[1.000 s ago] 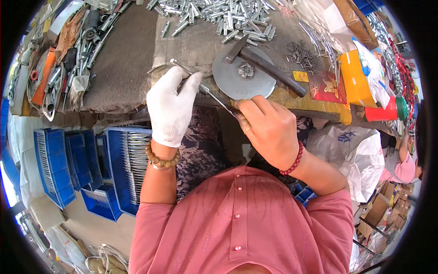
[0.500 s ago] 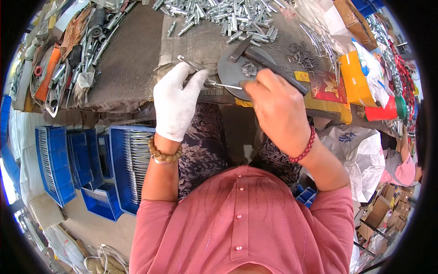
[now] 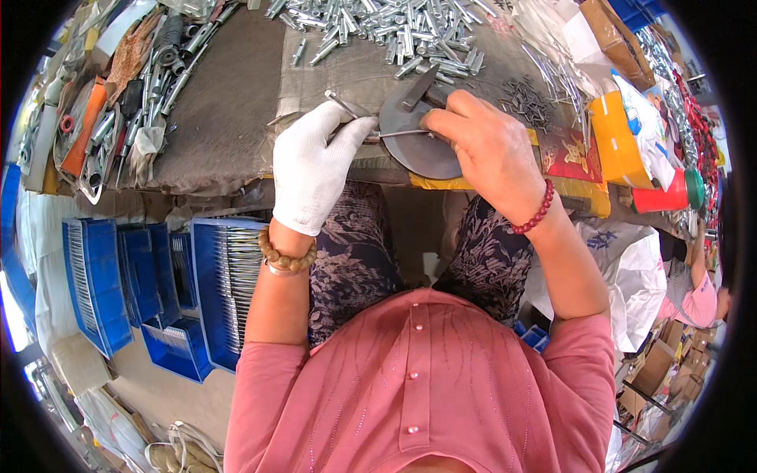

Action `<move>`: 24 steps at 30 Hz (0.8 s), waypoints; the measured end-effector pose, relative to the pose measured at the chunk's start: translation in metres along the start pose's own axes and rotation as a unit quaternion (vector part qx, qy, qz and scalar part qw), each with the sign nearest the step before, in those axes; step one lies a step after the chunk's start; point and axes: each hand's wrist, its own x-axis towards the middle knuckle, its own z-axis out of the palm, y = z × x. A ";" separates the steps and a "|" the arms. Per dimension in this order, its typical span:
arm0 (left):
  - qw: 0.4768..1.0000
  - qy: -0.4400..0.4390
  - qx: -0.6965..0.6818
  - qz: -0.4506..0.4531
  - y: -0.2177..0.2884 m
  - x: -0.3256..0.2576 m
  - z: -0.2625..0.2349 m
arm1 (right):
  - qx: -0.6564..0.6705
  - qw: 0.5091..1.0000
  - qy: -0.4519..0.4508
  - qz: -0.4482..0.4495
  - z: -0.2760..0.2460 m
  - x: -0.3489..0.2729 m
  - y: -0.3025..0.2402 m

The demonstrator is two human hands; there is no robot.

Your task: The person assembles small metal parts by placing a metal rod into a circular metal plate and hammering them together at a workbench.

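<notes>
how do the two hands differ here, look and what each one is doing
The left hand wears a white glove; the right hand is bare. The left wrist carries a tan bead bracelet, the right a red bead bracelet. The left hand grips a thin metal rod beside the round metal disc; the right hand rests over the disc. Both work at the table's near edge.

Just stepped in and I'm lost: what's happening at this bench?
A person in a pink shirt sits at a cluttered workbench. The white-gloved left hand and the bare right hand together hold a thin metal rod across a round grey metal disc at the bench edge. A pile of short silver metal pieces lies beyond; blue plastic bins of rods sit below.
</notes>
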 end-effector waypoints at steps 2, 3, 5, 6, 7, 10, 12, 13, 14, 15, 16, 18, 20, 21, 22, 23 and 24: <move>1.000 0.008 -0.017 -0.008 0.001 -0.001 0.001 | -0.002 1.000 0.003 -0.001 0.001 -0.001 0.001; 1.000 0.008 -0.017 -0.008 0.001 -0.001 0.002 | -0.004 1.000 0.006 -0.003 0.002 -0.001 0.001; 1.000 -0.003 0.012 -0.020 0.001 -0.001 0.002 | -0.009 1.000 0.009 -0.004 0.002 -0.001 0.001; 1.000 -0.003 0.012 -0.020 0.000 -0.001 0.004 | -0.015 1.000 0.011 -0.005 0.002 -0.002 0.001; 1.000 0.012 0.013 -0.002 -0.002 -0.001 0.006 | -0.015 1.000 0.011 -0.004 0.002 -0.002 0.001; 0.999 0.032 0.021 0.021 -0.004 -0.003 0.009 | -0.014 1.000 0.012 -0.004 0.003 -0.002 0.000; 0.999 0.036 0.028 0.027 -0.004 -0.003 0.010 | -0.016 1.000 0.011 -0.011 0.002 -0.002 0.001; 0.998 0.041 0.031 0.025 -0.004 -0.004 0.010 | -0.016 1.000 0.012 -0.011 0.002 -0.002 0.000; 0.998 0.045 0.034 0.022 -0.003 -0.004 0.010 | -0.018 1.000 0.012 -0.011 0.002 -0.002 0.000; 0.998 0.045 0.034 0.022 -0.003 -0.004 0.011 | -0.020 1.000 0.013 -0.011 0.002 -0.002 0.000; 0.998 0.047 0.032 0.017 -0.002 -0.004 0.012 | -0.020 1.000 0.013 -0.011 0.002 -0.002 0.000; 0.998 0.048 0.030 0.012 -0.001 -0.004 0.012 | -0.024 1.000 0.011 -0.012 0.002 -0.002 0.000; 0.998 0.041 0.030 -0.021 0.002 -0.005 0.012 | -0.026 1.000 0.010 -0.011 0.002 -0.001 0.000; 0.998 0.041 0.031 -0.021 0.002 -0.004 0.012 | -0.028 0.999 0.009 -0.012 0.001 -0.001 0.000; 0.999 0.045 0.019 -0.022 0.003 -0.004 0.012 | -0.028 1.000 0.009 -0.011 0.001 -0.002 0.000; 0.998 0.050 0.007 -0.023 0.003 -0.004 0.012 | -0.029 0.999 0.009 -0.012 0.001 -0.002 0.000; 0.999 0.049 0.007 -0.023 0.002 -0.004 0.012 | -0.031 0.999 0.008 -0.012 0.002 -0.002 0.000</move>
